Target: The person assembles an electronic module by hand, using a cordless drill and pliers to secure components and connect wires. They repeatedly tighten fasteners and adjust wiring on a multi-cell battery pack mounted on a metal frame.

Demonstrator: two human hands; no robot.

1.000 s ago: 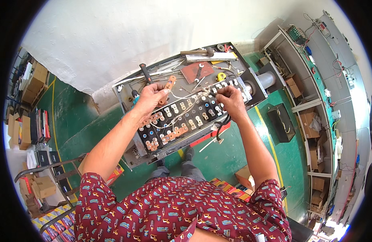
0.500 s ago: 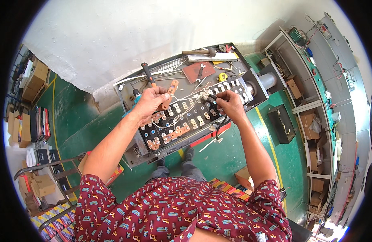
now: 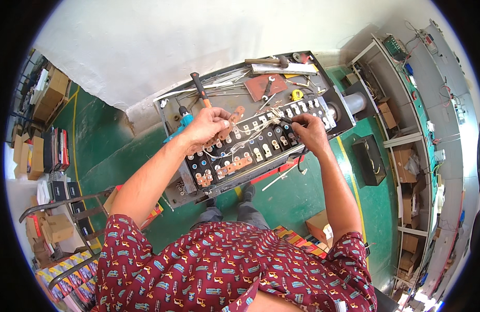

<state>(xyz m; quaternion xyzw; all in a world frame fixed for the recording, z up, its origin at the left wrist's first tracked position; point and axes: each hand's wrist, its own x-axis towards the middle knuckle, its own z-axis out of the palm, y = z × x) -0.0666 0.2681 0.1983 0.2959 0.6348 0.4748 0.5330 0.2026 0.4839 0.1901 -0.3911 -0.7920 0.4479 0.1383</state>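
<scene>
My left hand [image 3: 213, 128] pinches a flat copper bar [image 3: 238, 114] with holes in it, held over the left half of a battery pack [image 3: 209, 166] with black cells. In my right hand [image 3: 310, 132] is the end of a black cable [image 3: 286, 120], above the pack's right half; its loop hangs over the near edge. Thin white wires [image 3: 235, 149] run loosely across the cell terminals between my hands. Another copper bar [image 3: 234, 166] lies on the near left terminals, close to a short copper piece [image 3: 203, 179]. What the black cable ends in is too small to make out.
Behind the pack, the metal bench [image 3: 224, 104] holds an orange-and-black hammer [image 3: 200, 89], a teal power drill [image 3: 184, 122], a spanner [image 3: 269, 87], a yellow tape measure [image 3: 297, 94] and a wooden-handled mallet [image 3: 268, 61]. Shelving [image 3: 401, 143] stands right; a cart rail [image 3: 68, 208] is at left.
The view has shifted, so the bench appears further right. My left hand has tilted the copper bar lower over the terminals. My right hand still grips the black cable.
</scene>
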